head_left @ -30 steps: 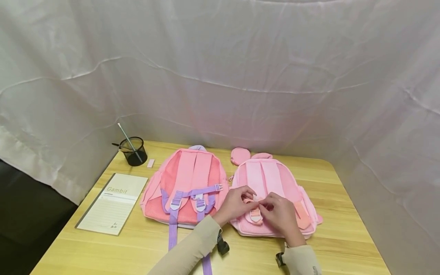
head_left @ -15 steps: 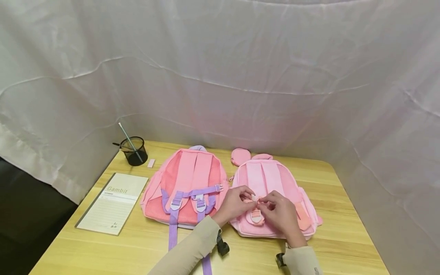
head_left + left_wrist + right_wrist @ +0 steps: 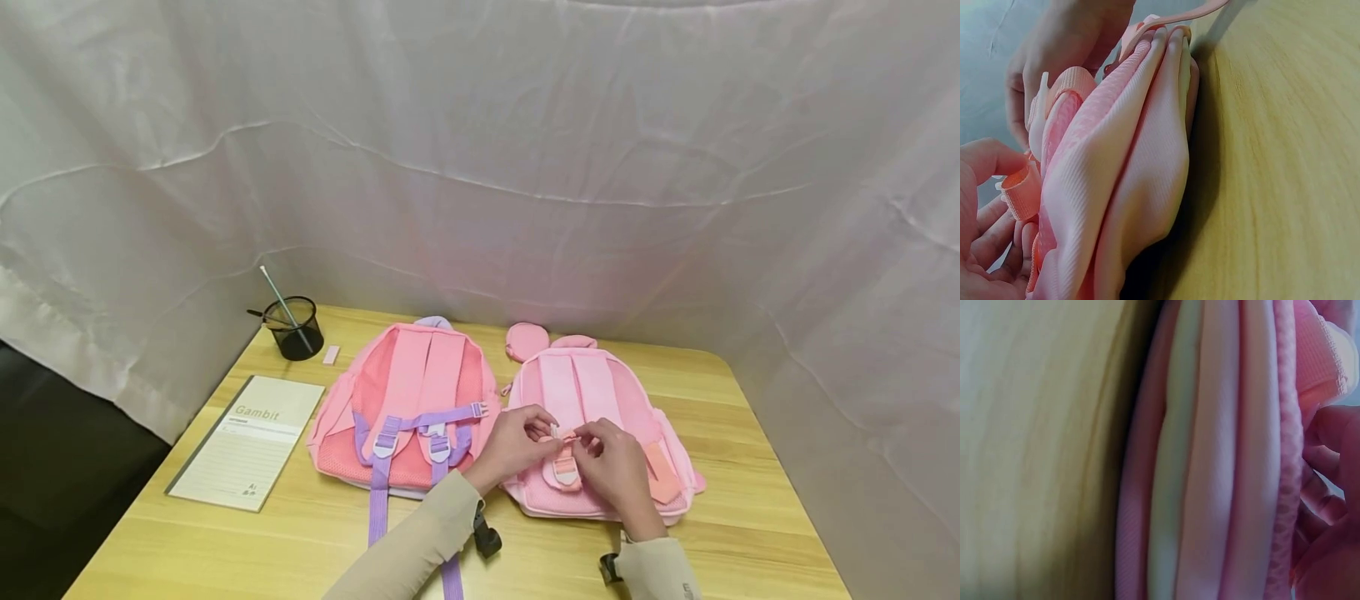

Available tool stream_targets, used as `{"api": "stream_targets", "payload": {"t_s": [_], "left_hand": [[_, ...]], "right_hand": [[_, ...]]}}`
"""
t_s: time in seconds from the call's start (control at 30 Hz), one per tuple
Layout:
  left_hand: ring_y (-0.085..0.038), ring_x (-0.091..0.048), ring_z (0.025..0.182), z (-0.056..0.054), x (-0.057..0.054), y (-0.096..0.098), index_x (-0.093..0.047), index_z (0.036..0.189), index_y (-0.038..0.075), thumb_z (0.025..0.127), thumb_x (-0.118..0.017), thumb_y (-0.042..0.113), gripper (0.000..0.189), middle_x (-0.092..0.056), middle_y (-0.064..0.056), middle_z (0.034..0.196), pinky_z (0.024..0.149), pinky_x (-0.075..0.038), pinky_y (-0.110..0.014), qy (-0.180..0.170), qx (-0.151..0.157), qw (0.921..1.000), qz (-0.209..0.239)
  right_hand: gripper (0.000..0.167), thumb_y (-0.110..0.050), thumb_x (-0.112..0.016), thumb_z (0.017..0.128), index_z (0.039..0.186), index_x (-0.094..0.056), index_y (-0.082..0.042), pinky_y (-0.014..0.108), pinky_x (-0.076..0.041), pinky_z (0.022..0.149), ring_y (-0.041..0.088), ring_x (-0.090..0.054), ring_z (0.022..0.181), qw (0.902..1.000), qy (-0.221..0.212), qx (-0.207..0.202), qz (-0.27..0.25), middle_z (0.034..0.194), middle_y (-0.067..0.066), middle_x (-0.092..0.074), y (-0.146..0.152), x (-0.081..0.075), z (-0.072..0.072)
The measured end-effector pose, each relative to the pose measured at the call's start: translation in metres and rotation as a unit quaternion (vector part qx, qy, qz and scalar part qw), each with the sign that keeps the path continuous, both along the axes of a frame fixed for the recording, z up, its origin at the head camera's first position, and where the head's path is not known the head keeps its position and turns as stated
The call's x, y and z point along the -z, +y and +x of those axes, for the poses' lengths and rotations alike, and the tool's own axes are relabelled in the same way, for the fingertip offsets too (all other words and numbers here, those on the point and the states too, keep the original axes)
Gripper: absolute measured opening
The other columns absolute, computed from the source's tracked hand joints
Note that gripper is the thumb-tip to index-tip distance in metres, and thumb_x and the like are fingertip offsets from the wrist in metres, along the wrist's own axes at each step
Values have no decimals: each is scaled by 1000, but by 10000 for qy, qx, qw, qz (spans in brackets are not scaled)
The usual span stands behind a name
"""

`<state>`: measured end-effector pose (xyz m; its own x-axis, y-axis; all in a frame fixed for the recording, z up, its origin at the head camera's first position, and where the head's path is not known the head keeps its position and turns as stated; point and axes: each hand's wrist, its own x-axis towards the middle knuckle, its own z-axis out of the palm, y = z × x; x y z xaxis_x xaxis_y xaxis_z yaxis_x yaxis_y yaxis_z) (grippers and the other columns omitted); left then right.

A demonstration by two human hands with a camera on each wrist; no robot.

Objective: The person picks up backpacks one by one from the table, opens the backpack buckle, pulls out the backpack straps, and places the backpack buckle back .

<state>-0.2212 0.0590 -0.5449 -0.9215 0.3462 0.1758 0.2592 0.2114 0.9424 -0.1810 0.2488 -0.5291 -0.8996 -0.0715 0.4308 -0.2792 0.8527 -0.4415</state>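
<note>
A light pink backpack (image 3: 633,392) lies with its shoulder straps facing up. Over its lower part, my left hand (image 3: 510,446) pinches an orange chest strap near a small whitish buckle end (image 3: 554,431). In the left wrist view, the orange strap (image 3: 1022,190) forms a loop by the left thumb and fingers. My right hand (image 3: 613,467) pinches another part of the orange webbing (image 3: 567,437), just right of the left fingertips. Below them sits a white strap adjuster (image 3: 566,473). In the right wrist view the right fingers (image 3: 1329,469) lie against the mesh back; their tips are partly hidden.
Left of it lies a coral pink backpack (image 3: 408,358) with purple straps, two hanging toward the front edge. Farther left are a notebook (image 3: 243,446), an eraser (image 3: 331,355) and a black mesh pen cup (image 3: 296,337). Grey curtains (image 3: 480,167) surround the wooden table (image 3: 750,500).
My right fingertips have drawn slightly right, away from the left ones, so more orange webbing shows between them. The white adjuster has shifted a little right. The left hand stays nearly still.
</note>
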Motion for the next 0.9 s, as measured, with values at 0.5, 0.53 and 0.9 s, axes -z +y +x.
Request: {"api": "stream_targets", "payload": {"t_s": [0.5,0.53,0.9], "left_hand": [[0,-63,75,0,2,0,-72,99,10,83,-84,15,21,-72,4,86,73,-57,-19,7,57,9999,121],[0,-63,75,0,2,0,-72,99,10,83,-84,15,21,-72,3,86,73,-57,-19,14,67,9999,122],[-1,-64,77,0,-1,-1,-72,99,9,82,-85,12,22,-74,-2,89,75,-57,-19,0,108,9997,202]], "right_hand": [[7,-12,-78,83,90,-77,-12,28,-41,57,8,-51,61,9995,-250,212,-24,71,-4,-61,-4,-3,-3],[8,-10,-76,83,91,-77,-12,28,-41,57,8,-50,61,9993,-258,248,-77,71,-4,-61,-5,-2,-3],[15,-9,-74,86,101,-77,-11,28,-41,59,10,-50,62,9978,-510,290,-306,73,-2,-60,-5,1,-5]]}}
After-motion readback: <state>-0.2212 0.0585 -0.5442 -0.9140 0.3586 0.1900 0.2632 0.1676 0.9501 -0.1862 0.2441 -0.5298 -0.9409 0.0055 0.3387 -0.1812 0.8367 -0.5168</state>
